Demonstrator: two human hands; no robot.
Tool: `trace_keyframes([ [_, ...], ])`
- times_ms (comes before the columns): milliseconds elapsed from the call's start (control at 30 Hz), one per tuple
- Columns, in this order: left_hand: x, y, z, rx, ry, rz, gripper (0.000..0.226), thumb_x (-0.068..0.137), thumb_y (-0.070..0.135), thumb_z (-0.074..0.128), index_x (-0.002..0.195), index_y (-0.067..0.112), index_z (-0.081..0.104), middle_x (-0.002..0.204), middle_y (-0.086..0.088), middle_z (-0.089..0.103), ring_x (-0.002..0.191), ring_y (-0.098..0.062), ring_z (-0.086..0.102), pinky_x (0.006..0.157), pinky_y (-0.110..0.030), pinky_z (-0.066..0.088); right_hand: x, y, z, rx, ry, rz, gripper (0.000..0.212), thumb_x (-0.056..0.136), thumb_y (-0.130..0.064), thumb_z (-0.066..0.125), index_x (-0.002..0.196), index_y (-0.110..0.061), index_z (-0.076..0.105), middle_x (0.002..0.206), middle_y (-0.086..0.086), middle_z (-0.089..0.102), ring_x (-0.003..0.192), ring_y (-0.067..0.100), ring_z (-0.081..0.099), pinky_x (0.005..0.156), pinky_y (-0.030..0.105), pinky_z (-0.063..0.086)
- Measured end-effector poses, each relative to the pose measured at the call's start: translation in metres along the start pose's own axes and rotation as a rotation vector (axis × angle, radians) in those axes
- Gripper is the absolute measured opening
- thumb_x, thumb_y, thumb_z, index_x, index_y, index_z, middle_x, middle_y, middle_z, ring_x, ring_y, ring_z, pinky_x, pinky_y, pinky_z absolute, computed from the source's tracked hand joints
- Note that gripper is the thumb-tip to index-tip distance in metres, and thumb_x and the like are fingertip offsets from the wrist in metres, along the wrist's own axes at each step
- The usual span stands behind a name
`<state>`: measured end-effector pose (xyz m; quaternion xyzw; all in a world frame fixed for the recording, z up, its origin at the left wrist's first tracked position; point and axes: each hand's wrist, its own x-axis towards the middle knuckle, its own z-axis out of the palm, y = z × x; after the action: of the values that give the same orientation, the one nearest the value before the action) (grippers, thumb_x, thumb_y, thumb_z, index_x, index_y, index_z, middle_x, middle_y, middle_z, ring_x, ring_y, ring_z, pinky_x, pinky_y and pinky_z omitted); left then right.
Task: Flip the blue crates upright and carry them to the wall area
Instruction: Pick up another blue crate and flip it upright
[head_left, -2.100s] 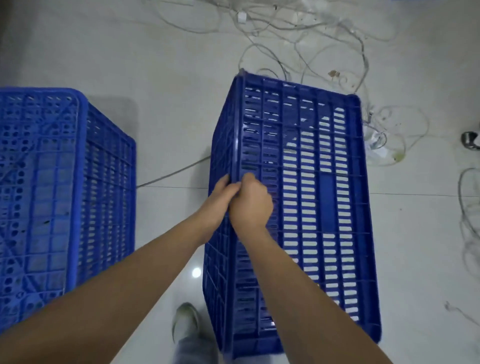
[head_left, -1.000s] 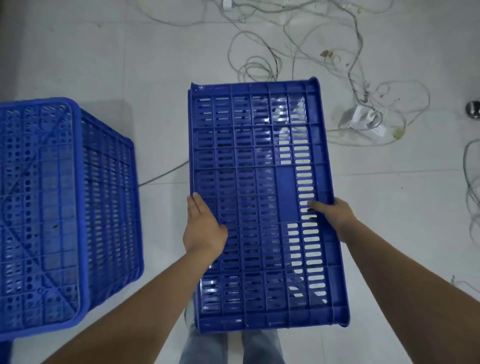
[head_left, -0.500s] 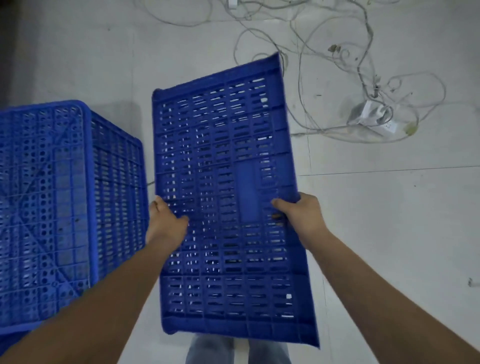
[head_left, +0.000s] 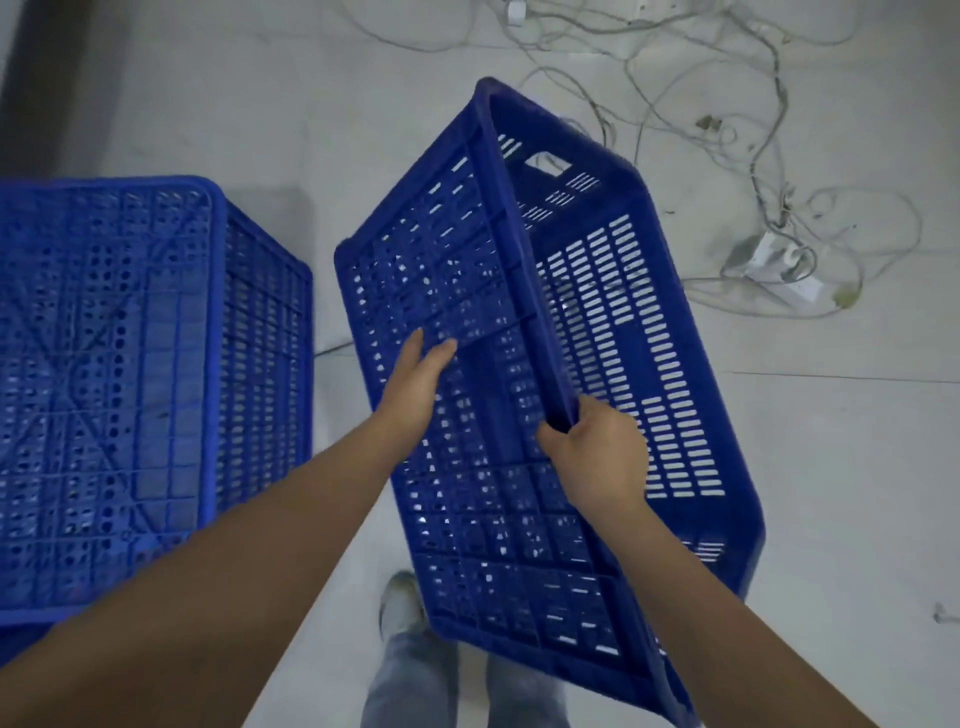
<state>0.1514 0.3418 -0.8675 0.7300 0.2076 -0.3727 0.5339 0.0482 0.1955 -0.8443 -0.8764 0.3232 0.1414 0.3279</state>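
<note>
the held crate (head_left: 613, 332) hangs tilted over pale floor (head_left: 831, 467), its left edge well clear of the upside-down crate (head_left: 130, 389) (bare floor between them). tangled cables (head_left: 753, 171) lie beyond its far corner. right hand (head_left: 597, 452) is curled round the rim; left hand (head_left: 415, 389) lies flat, fingers spread, against the slatted wall. half a second ago only that wall faced up; now the inside shows.

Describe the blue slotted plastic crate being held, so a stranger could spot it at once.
Start at the pale tiled floor. Two blue slotted plastic crates are there; take the right-hand crate, between the hands. Unlike the left-hand crate resting bottom-up, it is tilted, its open inside showing.
</note>
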Motion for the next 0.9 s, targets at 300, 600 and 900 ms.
trace_keyframes([
  [300,0.015,0.030,-0.003,-0.370,-0.055,-0.179,0.072,0.079,0.076,0.045,0.131,0.027,0.054,0.112,0.002,0.065,0.097,-0.020,0.062,0.078,-0.041,0.052,0.009,0.006,0.028,-0.362,-0.110,-0.272,0.036,0.086,-0.029,0.063,0.071,-0.014,0.034,0.054,-0.005,0.027,0.044,0.010,0.024,0.041,0.023,0.014],
  [600,0.025,-0.038,-0.022,-0.431,0.226,-0.467,0.019,0.087,0.003,0.045,0.070,0.011,0.038,0.070,-0.012,0.040,0.058,-0.025,0.043,0.070,-0.045,0.056,-0.009,0.059,0.054,-0.579,-0.225,-0.394,0.047,0.022,-0.024,0.094,0.049,-0.017,0.057,0.034,-0.001,0.047,0.023,0.014,0.037,0.038,0.014,0.001],
  [900,0.000,-0.094,0.000,-0.666,0.244,-0.621,0.024,0.089,-0.003,0.052,0.111,0.005,0.048,0.086,-0.015,0.060,0.075,-0.028,0.060,0.076,-0.039,0.050,-0.012,0.103,0.063,-0.716,-0.391,-0.319,0.028,0.086,-0.009,0.058,0.112,-0.019,0.061,0.106,0.005,0.067,0.093,0.025,0.066,0.066,0.031,0.046],
])
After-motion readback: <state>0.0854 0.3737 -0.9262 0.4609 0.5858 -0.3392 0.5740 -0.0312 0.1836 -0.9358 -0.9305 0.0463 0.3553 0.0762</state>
